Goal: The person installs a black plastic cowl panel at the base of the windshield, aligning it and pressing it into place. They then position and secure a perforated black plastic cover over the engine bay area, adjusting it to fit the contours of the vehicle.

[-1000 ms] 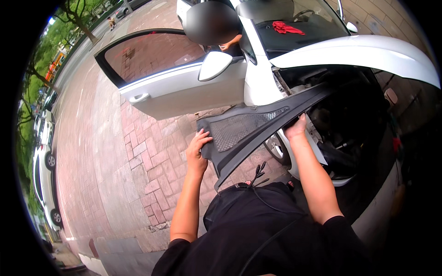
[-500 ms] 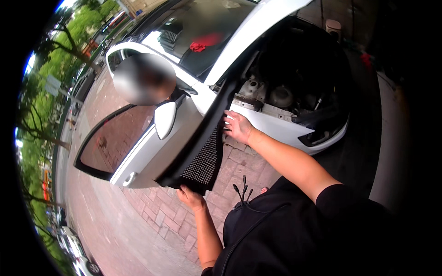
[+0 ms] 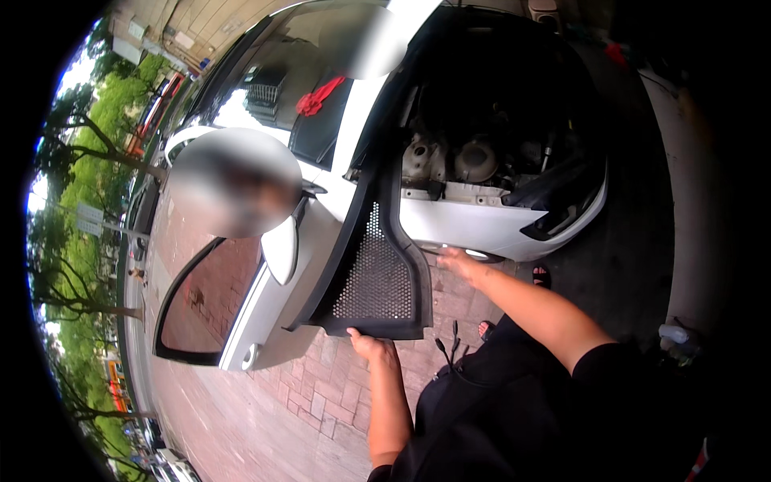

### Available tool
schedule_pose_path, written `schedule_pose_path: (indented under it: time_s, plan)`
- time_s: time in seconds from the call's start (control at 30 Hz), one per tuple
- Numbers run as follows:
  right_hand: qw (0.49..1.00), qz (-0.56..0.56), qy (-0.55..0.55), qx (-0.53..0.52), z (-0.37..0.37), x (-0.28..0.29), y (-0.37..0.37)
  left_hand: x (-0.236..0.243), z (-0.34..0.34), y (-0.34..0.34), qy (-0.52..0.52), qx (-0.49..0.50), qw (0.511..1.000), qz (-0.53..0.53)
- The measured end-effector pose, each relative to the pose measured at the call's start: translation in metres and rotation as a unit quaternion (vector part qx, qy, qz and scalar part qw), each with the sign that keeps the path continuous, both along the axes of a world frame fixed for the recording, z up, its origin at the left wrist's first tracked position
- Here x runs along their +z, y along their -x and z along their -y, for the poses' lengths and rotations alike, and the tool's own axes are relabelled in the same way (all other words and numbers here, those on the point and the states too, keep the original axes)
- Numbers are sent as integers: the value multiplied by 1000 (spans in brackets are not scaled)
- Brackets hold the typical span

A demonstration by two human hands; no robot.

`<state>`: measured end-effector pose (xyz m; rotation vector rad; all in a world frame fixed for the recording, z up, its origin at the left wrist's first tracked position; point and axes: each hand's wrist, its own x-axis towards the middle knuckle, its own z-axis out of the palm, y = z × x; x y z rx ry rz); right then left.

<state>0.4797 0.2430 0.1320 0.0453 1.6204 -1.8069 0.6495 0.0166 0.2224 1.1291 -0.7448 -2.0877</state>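
A long black plastic cowl panel with a perforated mesh [image 3: 377,277] slants in front of me, beside the white car's fender. My left hand [image 3: 372,345] is closed on its near lower edge, thumb on top. My right hand [image 3: 463,263] is open beside the panel's right edge, fingers stretched toward it; whether the fingertips touch it I cannot tell. The panel's far end runs up toward the base of the windshield, below the raised white hood [image 3: 371,112]. Behind my right hand is the white front fender [image 3: 474,221].
The engine bay [image 3: 474,161] lies uncovered at the far right. An open car door [image 3: 257,313] with its mirror [image 3: 279,249] stands to the left, a person with a blurred head behind it. A red cloth [image 3: 313,100] shows at the windshield. Brick paving [image 3: 321,386] lies below.
The panel has turned so its mesh face shows more broadly. My right hand has come off its upper part and moved down and right. My left hand keeps its hold.
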Motion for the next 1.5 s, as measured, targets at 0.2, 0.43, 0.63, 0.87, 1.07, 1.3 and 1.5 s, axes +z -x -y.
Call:
schedule_pose_path:
  time_s: [0.2, 0.43, 0.63, 0.87, 1.07, 1.3, 1.5]
  plan:
    - [994, 35, 63, -77, 13, -23, 7, -6, -31, 86, -60, -27, 998, 15]
    - [949, -190, 7, -250, 31, -22, 84, -51, -43, 197, -75, -65, 995, 13]
    - [926, -187, -84, -317, 23, -36, 148, -92, -45, 271, -8, -108, 993, 46]
    - [929, -158, -90, -321, 26, -57, 196, -99, -46, 329, 2, -110, 989, 97]
    - [921, -175, -91, -335, 38, -78, 258, -106, -41, 396, 20, -156, 985, 70]
    - [888, -218, -123, -386, 47, -85, 296, -138, -13, 436, -13, -209, 978, -6]
    - [904, -178, -100, -374, 39, -97, 308, -148, -15, 447, -8, -216, 976, 21]
